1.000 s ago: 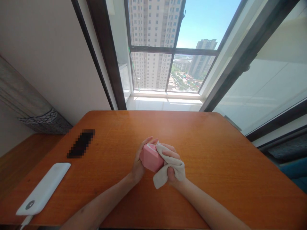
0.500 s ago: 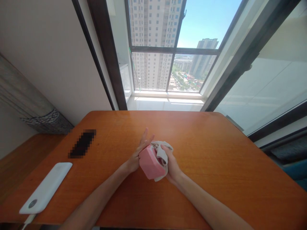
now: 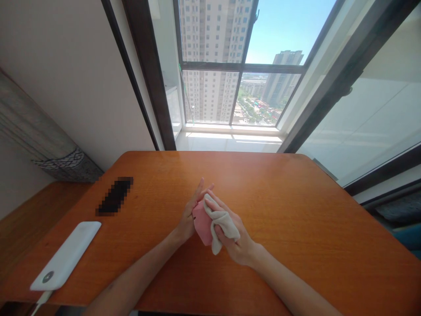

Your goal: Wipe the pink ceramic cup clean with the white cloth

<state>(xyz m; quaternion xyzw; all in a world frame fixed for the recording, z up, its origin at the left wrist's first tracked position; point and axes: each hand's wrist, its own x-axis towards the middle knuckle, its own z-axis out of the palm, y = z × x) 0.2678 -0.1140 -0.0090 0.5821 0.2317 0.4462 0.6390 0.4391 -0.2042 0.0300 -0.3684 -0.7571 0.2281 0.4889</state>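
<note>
Power bank (image 3: 66,256), white, lies at table's (image 3: 312,228) near-left edge w/ a cable off its near end; a blurred dark rectangle (image 3: 115,196) sits just beyond it. Mid-table, left hand (image 3: 191,215) braces the pink box (image 3: 201,222) from its left side, fingers straight and loosely spread, thumb hidden. Right hand (image 3: 232,232) presses a beige cloth (image 3: 221,220) against box's right face, fingers curled around the cloth. Box is tilted btw both hands, near table centre. Window (image 3: 237,66) behind shows tower blocks.
</note>
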